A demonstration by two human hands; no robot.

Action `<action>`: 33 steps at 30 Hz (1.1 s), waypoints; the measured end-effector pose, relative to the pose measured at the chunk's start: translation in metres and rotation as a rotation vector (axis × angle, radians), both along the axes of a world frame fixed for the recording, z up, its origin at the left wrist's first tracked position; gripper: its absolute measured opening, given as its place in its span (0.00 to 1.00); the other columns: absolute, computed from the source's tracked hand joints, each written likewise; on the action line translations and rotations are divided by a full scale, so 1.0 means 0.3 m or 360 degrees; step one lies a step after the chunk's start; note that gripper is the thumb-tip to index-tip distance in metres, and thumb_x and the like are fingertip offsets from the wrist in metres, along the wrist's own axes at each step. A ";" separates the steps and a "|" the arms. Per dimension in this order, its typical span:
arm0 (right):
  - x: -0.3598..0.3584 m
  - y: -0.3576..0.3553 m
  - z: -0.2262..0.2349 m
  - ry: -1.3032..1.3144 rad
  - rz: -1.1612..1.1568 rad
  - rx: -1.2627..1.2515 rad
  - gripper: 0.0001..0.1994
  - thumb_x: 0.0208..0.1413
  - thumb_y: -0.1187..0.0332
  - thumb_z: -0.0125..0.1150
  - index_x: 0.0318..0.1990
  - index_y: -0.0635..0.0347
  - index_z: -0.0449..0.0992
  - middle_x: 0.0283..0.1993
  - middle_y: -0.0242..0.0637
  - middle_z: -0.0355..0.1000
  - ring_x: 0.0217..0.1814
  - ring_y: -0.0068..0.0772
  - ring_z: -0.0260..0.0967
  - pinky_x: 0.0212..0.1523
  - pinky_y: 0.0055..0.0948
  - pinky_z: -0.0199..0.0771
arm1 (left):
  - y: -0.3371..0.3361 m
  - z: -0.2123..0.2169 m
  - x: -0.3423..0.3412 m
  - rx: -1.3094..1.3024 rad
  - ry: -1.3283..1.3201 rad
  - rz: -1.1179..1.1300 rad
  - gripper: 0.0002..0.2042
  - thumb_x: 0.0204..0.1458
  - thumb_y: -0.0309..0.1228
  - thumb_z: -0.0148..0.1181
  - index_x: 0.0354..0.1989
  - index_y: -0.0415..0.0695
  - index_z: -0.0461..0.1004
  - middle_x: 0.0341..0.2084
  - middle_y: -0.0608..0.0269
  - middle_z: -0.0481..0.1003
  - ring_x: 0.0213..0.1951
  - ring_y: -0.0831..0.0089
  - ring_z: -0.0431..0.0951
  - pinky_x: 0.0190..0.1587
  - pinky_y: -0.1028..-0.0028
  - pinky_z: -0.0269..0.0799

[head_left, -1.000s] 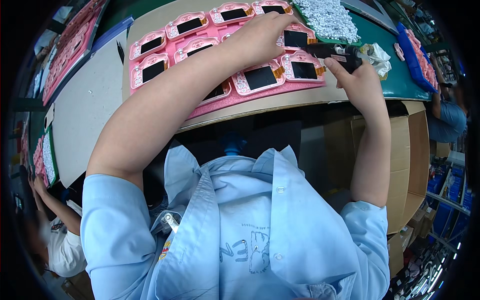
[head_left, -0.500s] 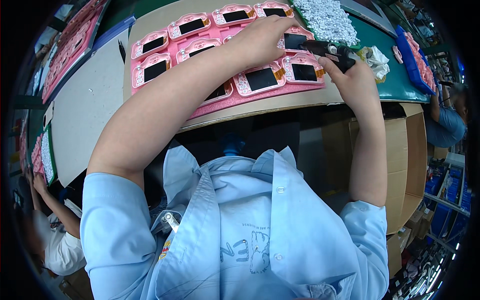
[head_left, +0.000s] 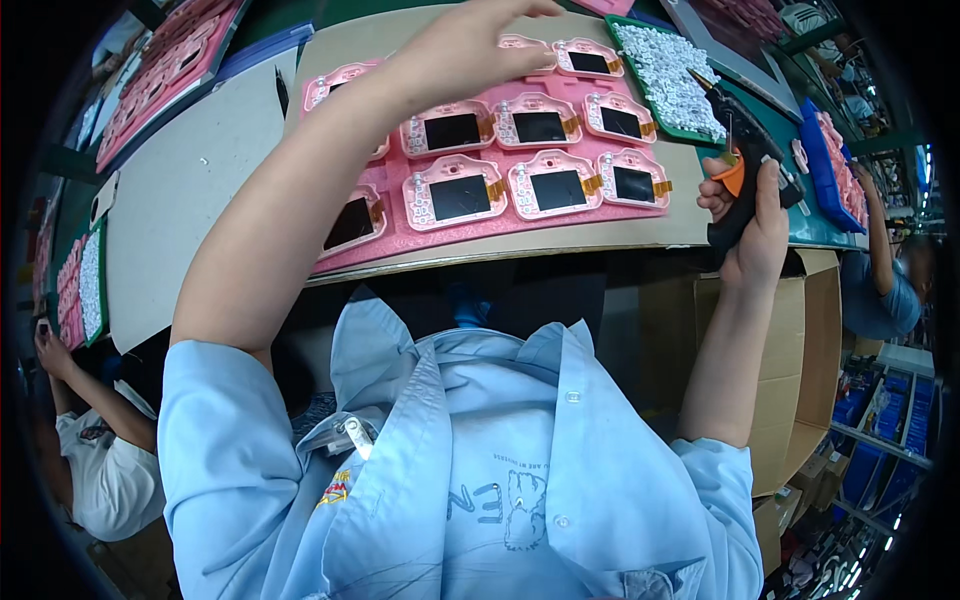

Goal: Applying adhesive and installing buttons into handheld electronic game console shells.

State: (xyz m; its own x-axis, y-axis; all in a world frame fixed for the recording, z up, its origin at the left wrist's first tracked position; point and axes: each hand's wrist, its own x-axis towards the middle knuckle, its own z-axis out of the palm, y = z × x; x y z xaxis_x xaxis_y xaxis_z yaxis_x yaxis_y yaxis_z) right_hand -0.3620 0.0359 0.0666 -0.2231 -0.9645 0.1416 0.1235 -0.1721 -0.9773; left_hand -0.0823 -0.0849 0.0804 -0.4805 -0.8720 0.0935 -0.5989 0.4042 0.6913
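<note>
while the right hand (head_left: 752, 225) wraps its fingers around a black glue gun (head_left: 745, 150) at the bench (head_left: 590, 238) edge, the left hand (head_left: 470, 40) hovers, fingers pinched narrow, over pink camera-shaped parts (head_left: 545, 185) on a pink tray (head_left: 420, 240).

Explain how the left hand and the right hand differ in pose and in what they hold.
The left hand reaches far forward over the pink tray of pink screen parts, while the right hand stays near the table's front edge. The right hand grips a black glue gun with an orange trigger; whether the left hand holds anything cannot be told. Both hands are bare.
</note>
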 end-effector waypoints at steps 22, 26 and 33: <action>0.649 -0.181 0.051 0.0515 0.0428 -0.0069 0.23 0.60 0.53 0.56 0.43 0.71 0.75 0.29 0.44 0.76 0.27 0.29 0.74 0.29 0.20 0.76 | -0.030 -0.288 0.613 0.0313 0.0481 0.0176 0.29 0.48 0.36 0.65 0.61 0.51 0.65 0.53 0.56 0.71 0.49 0.61 0.75 0.52 0.66 0.73; 0.708 -0.226 0.001 0.0623 0.0442 0.0084 0.23 0.59 0.51 0.58 0.36 0.70 0.77 0.27 0.42 0.76 0.25 0.27 0.72 0.29 0.19 0.75 | -0.064 -0.327 0.614 0.0170 0.0466 0.0093 0.29 0.48 0.34 0.64 0.61 0.49 0.64 0.56 0.56 0.69 0.52 0.62 0.73 0.54 0.68 0.71; 0.783 -0.271 -0.047 0.0985 0.0437 0.0247 0.25 0.57 0.49 0.59 0.25 0.69 0.77 0.22 0.38 0.74 0.22 0.24 0.69 0.27 0.18 0.71 | -0.020 -0.232 0.565 0.0178 0.0418 0.0086 0.35 0.45 0.22 0.60 0.64 0.50 0.56 0.60 0.55 0.62 0.59 0.58 0.64 0.62 0.57 0.61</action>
